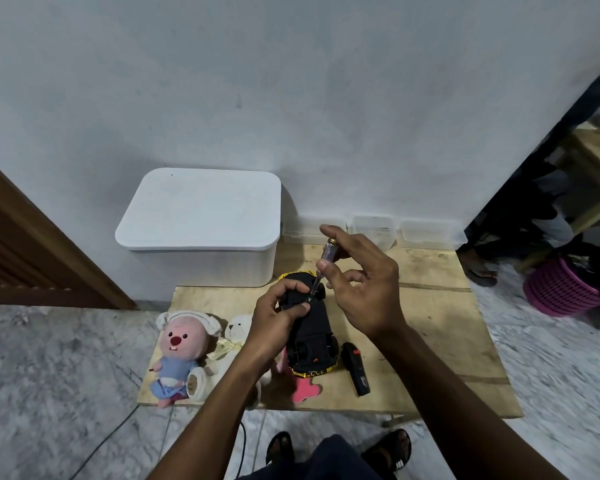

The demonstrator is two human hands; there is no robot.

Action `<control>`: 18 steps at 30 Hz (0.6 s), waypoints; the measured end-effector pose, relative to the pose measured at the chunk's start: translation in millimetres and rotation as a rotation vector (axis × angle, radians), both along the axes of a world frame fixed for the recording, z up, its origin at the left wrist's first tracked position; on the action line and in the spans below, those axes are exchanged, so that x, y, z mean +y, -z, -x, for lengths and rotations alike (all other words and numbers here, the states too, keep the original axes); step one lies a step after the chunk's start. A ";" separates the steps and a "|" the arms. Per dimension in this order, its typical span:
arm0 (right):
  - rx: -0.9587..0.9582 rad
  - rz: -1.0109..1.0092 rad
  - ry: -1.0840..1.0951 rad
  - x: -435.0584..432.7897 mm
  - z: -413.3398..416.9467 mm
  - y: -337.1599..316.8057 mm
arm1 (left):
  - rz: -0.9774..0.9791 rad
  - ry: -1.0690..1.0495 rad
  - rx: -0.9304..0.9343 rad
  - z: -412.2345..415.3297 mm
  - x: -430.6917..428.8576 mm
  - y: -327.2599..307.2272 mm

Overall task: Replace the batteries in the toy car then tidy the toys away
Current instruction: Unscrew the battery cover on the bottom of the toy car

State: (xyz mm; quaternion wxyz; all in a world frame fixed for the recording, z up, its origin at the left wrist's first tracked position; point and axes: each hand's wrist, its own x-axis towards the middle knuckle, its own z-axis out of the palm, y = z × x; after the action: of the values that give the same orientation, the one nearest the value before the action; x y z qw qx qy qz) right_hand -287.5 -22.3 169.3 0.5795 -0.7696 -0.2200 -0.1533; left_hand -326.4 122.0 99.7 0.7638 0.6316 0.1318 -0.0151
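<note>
From the head view, we have the black and gold toy car (310,327) belly-up on the pale wooden tabletop (430,327), our left hand (274,320) clamped around it. Our right hand (361,275) pinches the slim clear-handled screwdriver (323,263), tip at the underside. Early days, we judge: hatch screw underway, batteries unseen, pink plush beaver (181,355) and white lidded plastic box (201,220) waiting.

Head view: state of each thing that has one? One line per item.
toy car: upside down on the wooden table, underside up
screwdriver: tilted, tip on the car's underside
left hand: gripping the car
right hand: pinching the screwdriver handle
white storage box: lid on
remote control: lying flat beside the car
pink beaver plush: lying on its back
white bear plush: lying, partly hidden by the left arm
</note>
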 end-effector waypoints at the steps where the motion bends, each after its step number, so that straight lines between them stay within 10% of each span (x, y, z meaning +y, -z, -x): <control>1: 0.006 0.018 0.004 0.4 -0.2 0.2 | -0.001 0.001 0.000 -0.3 -0.5 0.0; 18: -0.017 0.023 0.047 0.6 2.5 -3.3 | -0.043 0.023 -0.028 -2.1 1.2 -3.0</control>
State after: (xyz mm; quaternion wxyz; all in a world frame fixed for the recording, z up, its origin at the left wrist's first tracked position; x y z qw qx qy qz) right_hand -290.0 -21.7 172.6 0.5650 -0.7798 -0.2085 -0.1710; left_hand -324.3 123.2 102.7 0.7516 0.6496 0.1140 -0.0122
